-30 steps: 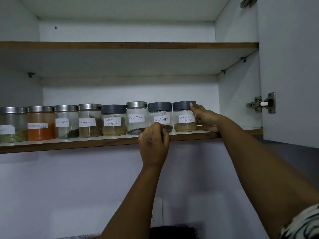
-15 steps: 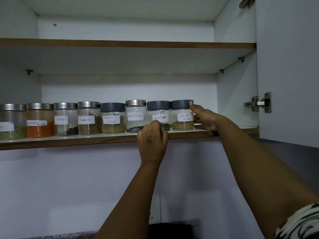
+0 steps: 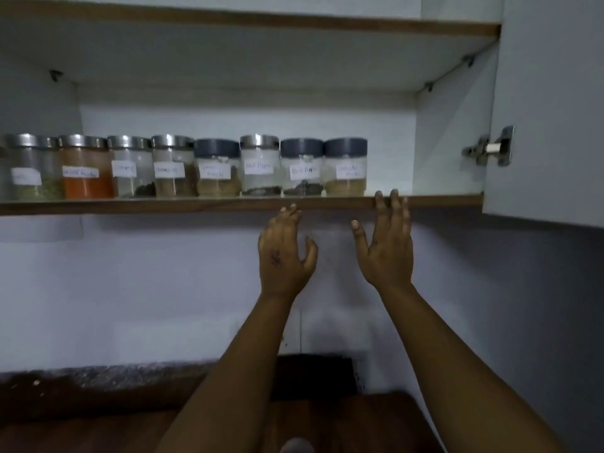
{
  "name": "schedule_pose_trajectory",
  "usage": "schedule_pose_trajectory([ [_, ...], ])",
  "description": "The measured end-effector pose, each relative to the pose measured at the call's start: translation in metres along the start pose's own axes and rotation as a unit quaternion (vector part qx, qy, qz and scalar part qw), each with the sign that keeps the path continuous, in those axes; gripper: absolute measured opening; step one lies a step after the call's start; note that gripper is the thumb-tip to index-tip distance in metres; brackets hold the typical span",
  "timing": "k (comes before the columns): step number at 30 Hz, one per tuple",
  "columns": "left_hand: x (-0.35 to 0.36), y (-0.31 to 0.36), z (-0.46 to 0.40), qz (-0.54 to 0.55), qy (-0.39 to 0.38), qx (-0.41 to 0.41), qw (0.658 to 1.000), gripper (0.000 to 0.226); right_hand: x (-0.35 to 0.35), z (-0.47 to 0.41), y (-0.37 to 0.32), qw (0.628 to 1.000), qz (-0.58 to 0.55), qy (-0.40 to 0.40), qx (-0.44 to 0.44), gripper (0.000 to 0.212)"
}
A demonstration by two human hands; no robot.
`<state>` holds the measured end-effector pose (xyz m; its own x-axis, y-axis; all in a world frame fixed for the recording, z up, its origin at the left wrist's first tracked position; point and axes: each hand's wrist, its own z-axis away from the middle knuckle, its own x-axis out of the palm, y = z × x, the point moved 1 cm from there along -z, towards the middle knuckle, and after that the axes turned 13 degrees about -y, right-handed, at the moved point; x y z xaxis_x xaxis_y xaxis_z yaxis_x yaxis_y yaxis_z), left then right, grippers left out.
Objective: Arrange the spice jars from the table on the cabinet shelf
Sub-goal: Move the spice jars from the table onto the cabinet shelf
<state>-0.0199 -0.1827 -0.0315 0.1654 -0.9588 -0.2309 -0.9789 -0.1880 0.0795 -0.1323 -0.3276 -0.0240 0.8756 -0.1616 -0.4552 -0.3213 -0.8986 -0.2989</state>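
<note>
Eight labelled spice jars [image 3: 183, 168] stand in a touching row on the cabinet shelf [image 3: 130, 206], near its front edge. Below the shelf, the left hand [image 3: 284, 253] and right hand [image 3: 387, 248] are raised with fingers relaxed, holding nothing; the right fingertips [image 3: 394, 196] overlap the shelf's front edge.

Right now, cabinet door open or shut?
Open. The cabinet door is swung out at right, its hinge exposed, and the jars on the shelf are in plain view.
</note>
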Motion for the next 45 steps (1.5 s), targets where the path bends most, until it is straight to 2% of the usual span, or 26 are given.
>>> schedule_pose_trajectory([
  [2, 0.006, 0.000, 0.042, -0.016, -0.038, -0.050, 0.998, 0.049, 0.026, 0.036, 0.004, 0.999, -0.033, -0.038, 0.015, 0.065],
  [5, 0.015, -0.007, 0.111, -0.004, -0.116, -0.124, 0.985, 0.057, 0.075, 0.104, 0.012, 0.979, -0.072, -0.171, 0.079, 0.063],
  [7, 0.017, -0.019, 0.167, -0.018, -0.201, -0.168, 0.965, 0.062, 0.107, 0.152, 0.017, 0.956, -0.064, -0.266, 0.102, 0.059],
  [9, 0.016, -0.032, 0.226, -0.039, -0.322, -0.240, 0.915, 0.069, 0.133, 0.199, 0.020, 0.923, -0.049, -0.368, 0.101, 0.052],
  [11, 0.010, -0.041, 0.285, -0.059, -0.449, -0.323, 0.831, 0.076, 0.151, 0.243, 0.018, 0.880, -0.060, -0.462, 0.095, 0.046],
  [12, 0.005, -0.045, 0.312, -0.070, -0.489, -0.356, 0.793, 0.077, 0.157, 0.263, 0.016, 0.855, -0.074, -0.505, 0.097, 0.046],
  [14, -0.005, -0.054, 0.350, -0.075, -0.546, -0.405, 0.730, 0.081, 0.168, 0.292, 0.012, 0.810, -0.077, -0.573, 0.101, 0.061],
  [16, -0.013, -0.059, 0.373, -0.057, -0.577, -0.434, 0.690, 0.086, 0.180, 0.312, 0.009, 0.777, -0.050, -0.619, 0.103, 0.086],
  [18, -0.017, -0.063, 0.387, -0.058, -0.582, -0.442, 0.680, 0.084, 0.192, 0.327, 0.007, 0.752, -0.022, -0.652, 0.095, 0.102],
  [20, -0.018, -0.065, 0.397, -0.054, -0.575, -0.456, 0.677, 0.077, 0.204, 0.336, 0.008, 0.739, -0.025, -0.668, 0.088, 0.103],
  [23, -0.017, -0.065, 0.415, 0.008, -0.599, -0.467, 0.650, 0.078, 0.214, 0.340, 0.010, 0.741, -0.086, -0.658, 0.105, 0.093],
  [27, -0.016, -0.061, 0.423, 0.106, -0.589, -0.501, 0.626, 0.122, 0.217, 0.323, -0.002, 0.760, -0.141, -0.614, 0.159, 0.083],
  [28, -0.016, -0.058, 0.417, 0.118, -0.571, -0.508, 0.633, 0.127, 0.216, 0.314, -0.008, 0.767, -0.164, -0.596, 0.174, 0.081],
  [29, -0.015, -0.056, 0.412, 0.125, -0.538, -0.510, 0.659, 0.125, 0.214, 0.305, -0.013, 0.769, -0.187, -0.583, 0.183, 0.079],
  [31, -0.012, -0.054, 0.397, 0.135, -0.441, -0.502, 0.732, 0.106, 0.208, 0.286, -0.021, 0.764, -0.213, -0.577, 0.192, 0.077],
  [32, -0.010, -0.054, 0.386, 0.153, -0.409, -0.509, 0.742, 0.096, 0.205, 0.277, -0.023, 0.758, -0.226, -0.577, 0.200, 0.077],
  [33, -0.007, -0.058, 0.377, 0.190, -0.396, -0.519, 0.734, 0.090, 0.202, 0.268, -0.022, 0.748, -0.250, -0.575, 0.215, 0.077],
  [34, -0.005, -0.061, 0.367, 0.254, -0.397, -0.536, 0.701, 0.085, 0.199, 0.259, -0.020, 0.734, -0.289, -0.568, 0.235, 0.074],
  [36, -0.003, -0.064, 0.345, 0.412, -0.401, -0.570, 0.586, 0.077, 0.191, 0.241, -0.014, 0.703, -0.366, -0.550, 0.262, 0.061],
  [37, -0.002, -0.063, 0.335, 0.456, -0.399, -0.572, 0.552, 0.076, 0.188, 0.234, -0.010, 0.696, -0.383, -0.545, 0.268, 0.057],
  [38, -0.001, -0.059, 0.327, 0.456, -0.409, -0.555, 0.563, 0.075, 0.185, 0.227, -0.008, 0.697, -0.386, -0.537, 0.277, 0.055],
  [41, 0.010, -0.045, 0.313, 0.279, -0.461, -0.461, 0.705, 0.091, 0.178, 0.218, -0.005, 0.734, -0.348, -0.485, 0.322, 0.061],
  [42, 0.013, -0.042, 0.311, 0.248, -0.470, -0.450, 0.718, 0.094, 0.175, 0.216, -0.005, 0.739, -0.342, -0.481, 0.324, 0.061],
  [43, 0.015, -0.041, 0.309, 0.261, -0.474, -0.457, 0.706, 0.092, 0.171, 0.214, -0.005, 0.735, -0.349, -0.488, 0.316, 0.060],
  [44, 0.014, -0.043, 0.304, 0.319, -0.469, -0.491, 0.662, 0.086, 0.168, 0.212, -0.004, 0.718, -0.371, -0.501, 0.309, 0.058],
  [45, 0.012, -0.046, 0.300, 0.396, -0.458, -0.523, 0.600, 0.078, 0.164, 0.210, -0.002, 0.698, -0.399, -0.509, 0.307, 0.058],
])
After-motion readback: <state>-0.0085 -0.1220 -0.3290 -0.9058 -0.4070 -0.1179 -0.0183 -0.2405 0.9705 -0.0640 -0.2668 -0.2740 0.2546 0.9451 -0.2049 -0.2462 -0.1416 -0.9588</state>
